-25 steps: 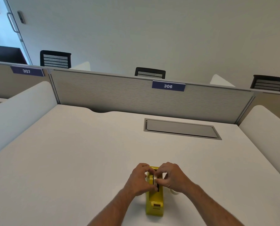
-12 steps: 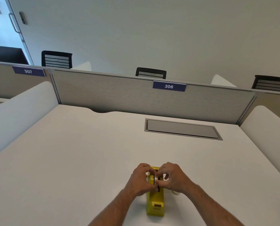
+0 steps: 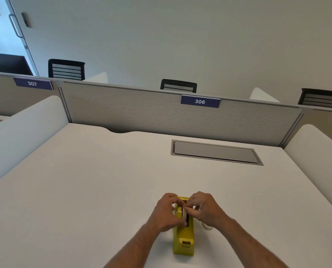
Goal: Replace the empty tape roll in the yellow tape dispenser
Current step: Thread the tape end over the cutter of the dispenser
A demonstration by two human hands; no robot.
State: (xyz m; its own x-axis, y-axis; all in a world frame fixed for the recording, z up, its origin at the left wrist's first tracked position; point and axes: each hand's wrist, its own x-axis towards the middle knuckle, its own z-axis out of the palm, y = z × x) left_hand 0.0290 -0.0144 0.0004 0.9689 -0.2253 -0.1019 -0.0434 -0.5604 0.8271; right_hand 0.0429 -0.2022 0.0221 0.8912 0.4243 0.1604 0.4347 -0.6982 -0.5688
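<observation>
The yellow tape dispenser point(image 3: 183, 238) stands on the white desk point(image 3: 84, 190) near its front edge, cutter end toward me. My left hand point(image 3: 166, 211) and my right hand point(image 3: 205, 208) meet over its open slot, fingers pinched on a whitish tape roll point(image 3: 184, 215) that sits partly in the slot. Another pale roll point(image 3: 206, 227) lies on the desk just right of the dispenser, mostly hidden under my right wrist.
A grey cable hatch point(image 3: 216, 152) is set into the desk at the back right. A grey partition point(image 3: 161, 113) with label 306 closes the far edge. White side dividers point(image 3: 22, 130) flank the desk. Black chairs stand beyond.
Both hands stay on the roll at the dispenser's slot; the fingers have shifted slightly. The dispenser has not moved.
</observation>
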